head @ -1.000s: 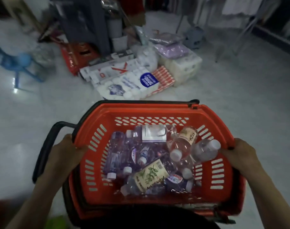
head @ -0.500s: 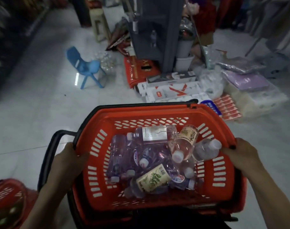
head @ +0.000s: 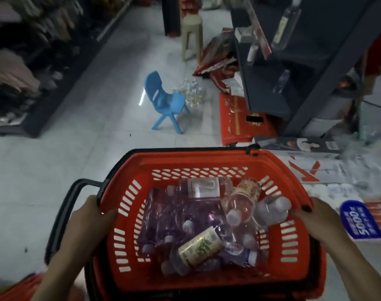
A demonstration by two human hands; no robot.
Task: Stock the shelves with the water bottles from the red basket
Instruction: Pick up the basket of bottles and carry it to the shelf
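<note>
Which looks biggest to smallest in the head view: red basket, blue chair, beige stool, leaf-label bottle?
red basket
blue chair and leaf-label bottle look alike; the bottle is nearer, so unranked
beige stool, though it stands farthest

Two forearms show on either side of the red basket (head: 206,166): the left forearm (head: 61,268) by its lower-left corner, the right forearm (head: 356,268) by its lower-right corner. Both are slim and bare from wrist to picture edge. The right hand (head: 317,220), at the basket's right rim, has a thumbnail (head: 306,208) painted in dark polish — close to black. On the left hand (head: 92,216), at the basket's left rim, the nails are too blurred to make out. Below the basket's near edge lies a dark mass — possibly clothing, too dim to tell.
</note>
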